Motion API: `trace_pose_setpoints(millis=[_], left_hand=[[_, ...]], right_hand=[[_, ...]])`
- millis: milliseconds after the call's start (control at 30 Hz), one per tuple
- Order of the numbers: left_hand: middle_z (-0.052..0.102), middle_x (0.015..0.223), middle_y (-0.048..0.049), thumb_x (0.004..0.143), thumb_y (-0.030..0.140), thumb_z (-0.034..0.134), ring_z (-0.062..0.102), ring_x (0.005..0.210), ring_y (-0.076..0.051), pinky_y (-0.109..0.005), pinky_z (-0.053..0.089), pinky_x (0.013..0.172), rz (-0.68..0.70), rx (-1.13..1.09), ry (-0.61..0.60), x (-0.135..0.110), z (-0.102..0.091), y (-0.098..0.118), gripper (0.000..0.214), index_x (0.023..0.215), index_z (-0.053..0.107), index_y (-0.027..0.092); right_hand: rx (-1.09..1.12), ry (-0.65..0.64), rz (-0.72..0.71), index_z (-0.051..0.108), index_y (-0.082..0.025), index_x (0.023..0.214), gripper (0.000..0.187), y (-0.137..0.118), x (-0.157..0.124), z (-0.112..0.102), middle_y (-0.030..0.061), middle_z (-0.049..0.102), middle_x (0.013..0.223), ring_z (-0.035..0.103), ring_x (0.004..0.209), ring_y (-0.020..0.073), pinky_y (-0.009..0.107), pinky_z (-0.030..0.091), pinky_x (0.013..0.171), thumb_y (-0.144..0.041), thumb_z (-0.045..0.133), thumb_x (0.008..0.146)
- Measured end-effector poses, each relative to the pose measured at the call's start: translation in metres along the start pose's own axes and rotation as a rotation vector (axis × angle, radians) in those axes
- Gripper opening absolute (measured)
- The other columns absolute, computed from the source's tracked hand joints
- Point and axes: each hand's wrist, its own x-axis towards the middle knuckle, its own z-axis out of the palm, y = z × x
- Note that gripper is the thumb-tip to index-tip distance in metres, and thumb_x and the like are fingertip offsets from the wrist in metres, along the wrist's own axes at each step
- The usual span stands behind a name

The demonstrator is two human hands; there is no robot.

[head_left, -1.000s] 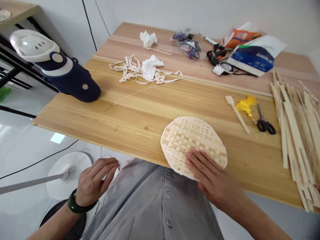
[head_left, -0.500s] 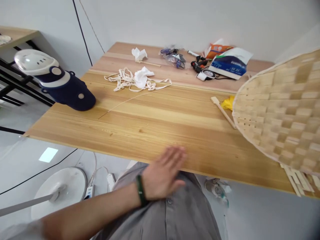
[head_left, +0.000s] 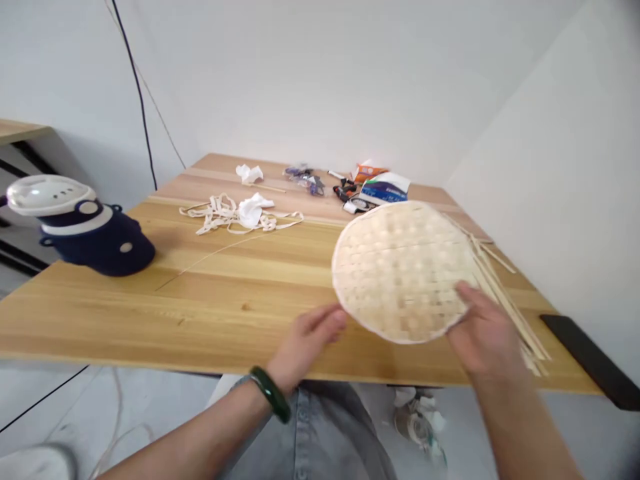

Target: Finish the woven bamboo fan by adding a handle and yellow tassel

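A round, flat woven bamboo disc (head_left: 400, 267) with a pale bound rim is held up over the table, tilted towards me. My right hand (head_left: 487, 330) is closed on its lower right edge, thumb on the near face and the other fingers behind. At the lower left rim is my left hand (head_left: 313, 337), wearing a dark green bangle. Its thumb and forefinger are pinched together at the edge; motion blurs the exact contact.
Bamboo strips (head_left: 505, 300) lie on the wooden table (head_left: 210, 327) at right, near a black slab (head_left: 590, 357). A navy-and-white bottle-like container (head_left: 100, 233) stands left. Tangled white strips (head_left: 220, 212), tissue (head_left: 253, 208) and a blue packet (head_left: 384, 190) lie farther back.
The disc has come from close on the right to in front of me, with my right hand now visible. My left hand has risen from the table's front edge to the disc's rim.
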Motion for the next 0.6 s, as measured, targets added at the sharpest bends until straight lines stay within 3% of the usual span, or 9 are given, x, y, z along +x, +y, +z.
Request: trace_pose_setpoints(millis=[67,167,267,367,600], left_hand=[[0.069,0.124,-0.0084,0.084,0.054,0.062,0.062,0.114,-0.026,-0.037,0.05,0.097,-0.028,-0.301,0.028,0.011,-0.023,0.012,0.046,0.114,0.07,0.02],[0.074,0.112,-0.0104,0.078,0.047,0.073,0.068,0.102,-0.023,-0.032,0.052,0.092,-0.004,-0.489,0.065,0.021,-0.048,0.023,0.04,0.102,0.074,0.016],[0.078,0.095,-0.0109,0.069,0.029,0.083,0.072,0.085,-0.02,-0.026,0.056,0.079,0.004,-0.524,0.164,0.03,-0.065,0.024,0.026,0.088,0.076,0.012],[0.079,0.086,-0.0113,0.067,0.022,0.084,0.073,0.075,-0.019,-0.025,0.058,0.071,-0.009,-0.566,0.247,0.038,-0.079,0.022,0.022,0.082,0.076,0.009],[0.079,0.085,-0.0114,0.066,0.02,0.084,0.074,0.075,-0.02,-0.024,0.06,0.071,-0.021,-0.555,0.288,0.05,-0.099,0.016,0.022,0.083,0.076,0.008]], right_hand=[[0.04,0.017,0.123,0.074,-0.02,0.093,0.023,0.016,0.012,0.019,0.0043,0.076,0.099,0.065,0.109,0.027,0.042,0.051,0.098,-0.03,0.073,0.071],[0.079,-0.074,0.196,0.075,-0.022,0.089,0.025,0.047,0.024,0.045,0.0023,0.078,0.094,0.067,0.107,0.026,0.039,0.052,0.096,-0.031,0.075,0.066],[0.086,-0.226,0.249,0.075,-0.022,0.088,0.022,0.068,0.027,0.06,0.0014,0.078,0.095,0.069,0.102,0.0234,0.035,0.054,0.09,-0.031,0.076,0.068],[0.042,-0.338,0.282,0.076,-0.021,0.088,0.019,0.075,0.028,0.068,0.003,0.078,0.095,0.07,0.094,0.0228,0.033,0.055,0.081,-0.032,0.074,0.073],[-0.015,-0.327,0.208,0.075,-0.026,0.094,0.031,0.086,0.045,0.079,-0.0003,0.077,0.095,0.069,0.086,0.0205,0.031,0.053,0.073,-0.037,0.08,0.066]])
